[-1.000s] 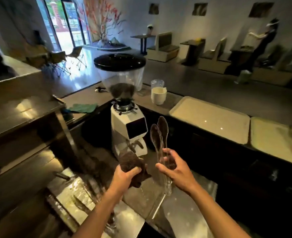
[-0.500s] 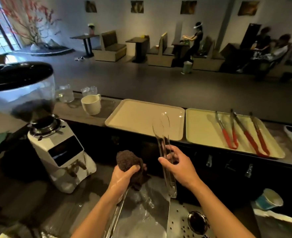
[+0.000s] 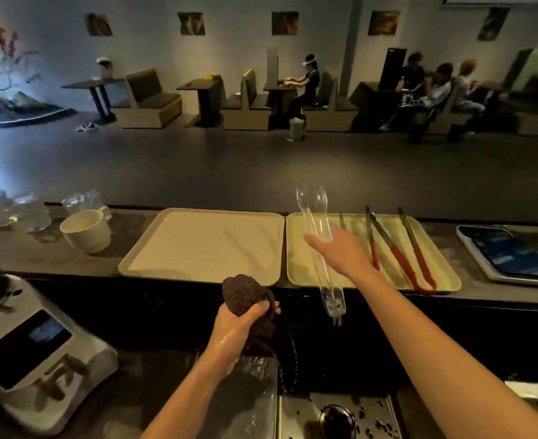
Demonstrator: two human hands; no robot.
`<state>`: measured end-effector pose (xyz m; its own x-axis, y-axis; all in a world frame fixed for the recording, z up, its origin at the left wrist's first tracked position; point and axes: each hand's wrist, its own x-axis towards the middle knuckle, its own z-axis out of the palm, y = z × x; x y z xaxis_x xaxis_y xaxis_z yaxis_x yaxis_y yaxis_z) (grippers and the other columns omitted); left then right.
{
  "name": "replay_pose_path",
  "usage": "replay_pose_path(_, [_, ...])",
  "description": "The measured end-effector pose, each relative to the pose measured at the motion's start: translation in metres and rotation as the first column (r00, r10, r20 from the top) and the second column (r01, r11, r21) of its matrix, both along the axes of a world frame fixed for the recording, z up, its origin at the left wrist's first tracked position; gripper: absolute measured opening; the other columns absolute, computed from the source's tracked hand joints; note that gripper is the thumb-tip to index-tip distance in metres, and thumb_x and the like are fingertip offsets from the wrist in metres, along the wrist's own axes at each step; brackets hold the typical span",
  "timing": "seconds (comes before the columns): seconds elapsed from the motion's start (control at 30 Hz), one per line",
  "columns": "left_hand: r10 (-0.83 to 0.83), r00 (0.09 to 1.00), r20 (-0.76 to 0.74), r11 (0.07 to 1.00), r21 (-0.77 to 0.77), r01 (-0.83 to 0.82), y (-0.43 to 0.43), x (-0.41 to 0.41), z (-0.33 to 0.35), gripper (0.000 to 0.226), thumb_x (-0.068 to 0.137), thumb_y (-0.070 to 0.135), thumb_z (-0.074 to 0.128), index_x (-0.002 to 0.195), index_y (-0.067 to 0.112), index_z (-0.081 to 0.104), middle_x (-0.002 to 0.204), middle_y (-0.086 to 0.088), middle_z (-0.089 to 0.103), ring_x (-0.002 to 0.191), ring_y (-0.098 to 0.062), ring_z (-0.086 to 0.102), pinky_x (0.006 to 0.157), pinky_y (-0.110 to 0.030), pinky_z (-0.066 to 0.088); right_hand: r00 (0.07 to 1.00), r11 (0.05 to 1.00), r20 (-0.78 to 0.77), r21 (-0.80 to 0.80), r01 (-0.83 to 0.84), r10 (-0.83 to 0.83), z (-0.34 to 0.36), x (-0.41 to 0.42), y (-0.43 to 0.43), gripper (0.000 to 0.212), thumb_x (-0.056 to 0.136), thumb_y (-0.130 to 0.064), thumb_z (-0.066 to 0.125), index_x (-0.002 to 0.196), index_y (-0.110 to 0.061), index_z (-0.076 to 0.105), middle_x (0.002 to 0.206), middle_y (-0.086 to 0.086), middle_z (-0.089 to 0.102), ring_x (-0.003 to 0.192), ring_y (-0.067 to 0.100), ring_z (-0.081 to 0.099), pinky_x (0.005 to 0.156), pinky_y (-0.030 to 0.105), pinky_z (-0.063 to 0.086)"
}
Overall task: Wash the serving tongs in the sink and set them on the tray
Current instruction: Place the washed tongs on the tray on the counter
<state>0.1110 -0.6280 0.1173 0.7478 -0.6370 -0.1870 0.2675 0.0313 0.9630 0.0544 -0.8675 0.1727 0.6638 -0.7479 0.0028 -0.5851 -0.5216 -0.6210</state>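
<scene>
Moved since earlier frame: right hand (image 3: pixel 340 251) out from above the sink (image 3: pixel 255 403), now over the right tray (image 3: pixel 296 267); clear tongs carried along with it.
Head view, right hand: palm down, fingers closed loosely around the middle of the clear serving tongs (image 3: pixel 320 248).
Tongs: held in the air, spoon ends pointing away past the tray's far rim, hinge end hanging over the tabletop (image 3: pixel 55 258) edge toward the sink; not yet touching the tray.
Left hand (image 3: pixel 239 327): wet, clenched on a dark scrubbing sponge (image 3: pixel 242 294), raised above the sink.
Right tray: red-handled metal tongs (image 3: pixel 400 255) lying on its right half.
Left tray (image 3: pixel 204 245): just beside the right one, edges nearly touching.
Further left: white cup (image 3: pixel 85 231) on the tabletop, clear glassware (image 3: pixel 14 210) beyond it.
Near left: white coffee grinder (image 3: pixel 24 346).
Far right: blue-topped tray (image 3: pixel 508 255).
</scene>
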Motion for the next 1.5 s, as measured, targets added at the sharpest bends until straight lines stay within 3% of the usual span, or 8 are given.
replay_pose_path(0.1, [-0.017, 1.000, 0.020, 1.000, 0.007, 0.017, -0.014, 0.000, 0.002, 0.012, 0.089, 0.010, 0.068, 0.100, 0.006, 0.073, 0.099, -0.016, 0.076, 0.099, -0.028, 0.072, 0.090, -0.041, 0.055, 0.991, 0.996, -0.130, -0.083, 0.032, -0.043, 0.000, 0.017, -0.027, 0.069, 0.089, -0.068, 0.051, 0.107, -0.004, 0.064, 0.085, 0.003, 0.067, 0.074, 0.019, 0.065, 0.065, 0.032, 0.049])
replay_pose_path(0.2, [-0.011, 1.000, -0.006, 1.000, 0.003, 0.011, -0.025, 0.000, 0.002, 0.013, 0.089, 0.009, 0.068, 0.099, 0.004, 0.072, 0.098, -0.017, 0.076, 0.098, -0.029, 0.072, 0.089, -0.040, 0.057, 0.974, 0.984, -0.219, -0.176, 0.014, -0.053, -0.004, 0.030, -0.044, 0.058, 0.090, -0.065, 0.052, 0.073, -0.010, 0.059, 0.071, 0.003, 0.064, 0.064, 0.017, 0.062, 0.054, 0.030, 0.042])
replay_pose_path(0.57, [0.013, 1.000, -0.021, 1.000, -0.001, -0.013, -0.037, -0.003, 0.002, 0.009, 0.089, 0.008, 0.067, 0.096, 0.005, 0.072, 0.097, -0.017, 0.076, 0.098, -0.028, 0.072, 0.091, -0.042, 0.055, 0.920, 0.923, -0.383, -0.377, -0.069, -0.087, -0.018, 0.046, -0.053, 0.058, 0.094, -0.064, 0.045, 0.064, -0.015, 0.048, 0.063, -0.001, 0.051, 0.053, 0.011, 0.045, 0.045, 0.026, 0.029])
replay_pose_path(0.7, [0.030, 0.999, -0.033, 1.000, -0.006, -0.030, -0.037, -0.006, 0.001, 0.010, 0.089, 0.009, 0.068, 0.096, 0.005, 0.073, 0.097, -0.017, 0.076, 0.097, -0.028, 0.073, 0.090, -0.042, 0.055, 0.901, 0.903, -0.407, -0.427, -0.044, -0.149, -0.021, 0.043, -0.049, 0.074, 0.092, -0.076, 0.031, 0.085, -0.010, 0.064, 0.087, 0.005, 0.065, 0.064, 0.015, 0.056, 0.047, 0.025, 0.032])
replay_pose_path(0.8, [0.057, 0.997, -0.051, 0.998, -0.011, -0.058, -0.031, -0.007, 0.000, 0.011, 0.088, 0.007, 0.067, 0.098, 0.005, 0.072, 0.097, -0.017, 0.076, 0.096, -0.028, 0.073, 0.088, -0.040, 0.056, 0.941, 0.871, -0.282, -0.491, 0.028, -0.189, -0.017, 0.036, -0.037, 0.080, 0.096, -0.071, 0.025, 0.132, -0.006, 0.055, 0.136, 0.018, 0.055, 0.116, 0.031, 0.058, 0.075, 0.036, 0.050])
replay_pose_path(0.9, [0.108, 0.992, -0.065, 0.994, -0.004, -0.109, -0.014, -0.006, -0.003, 0.012, 0.089, 0.007, 0.066, 0.099, 0.004, 0.071, 0.096, -0.017, 0.076, 0.094, -0.026, 0.073, 0.081, -0.033, 0.057, 0.998, 0.872, -0.059, -0.489, -0.034, 0.006, -0.016, 0.032, -0.011, 0.059, 0.099, -0.057, 0.035, 0.132, -0.012, 0.055, 0.135, 0.012, 0.056, 0.124, 0.028, 0.053, 0.093, 0.040, 0.047])
replay_pose_path(1.23, [0.472, 0.881, -0.044, 0.878, 0.114, -0.465, 0.110, 0.001, -0.028, 0.013, 0.083, 0.001, 0.071, 0.089, 0.013, 0.070, 0.074, 0.001, 0.077, 0.071, -0.010, 0.074, 0.061, -0.020, 0.057, 0.882, 0.879, 0.145, -0.247, -0.407, 0.449, -0.059, 0.052, 0.164, 0.025, 0.096, -0.051, 0.049, 0.092, -0.031, 0.063, 0.083, -0.013, 0.060, 0.078, 0.006, 0.055, 0.061, 0.026, 0.039])
replay_pose_path(1.5, [0.660, 0.750, -0.039, 0.738, 0.220, -0.638, 0.244, -0.011, -0.048, 0.010, 0.085, -0.002, 0.066, 0.085, 0.008, 0.067, 0.073, -0.011, 0.071, 0.054, -0.013, 0.070, 0.041, -0.025, 0.053, 0.752, 0.761, 0.117, -0.136, -0.634, 0.648, -0.100, 0.074, 0.310, 0.029, 0.097, -0.049, 0.051, 0.105, -0.027, 0.068, 0.101, -0.008, 0.069, 0.094, 0.014, 0.064, 0.070, 0.029, 0.043])
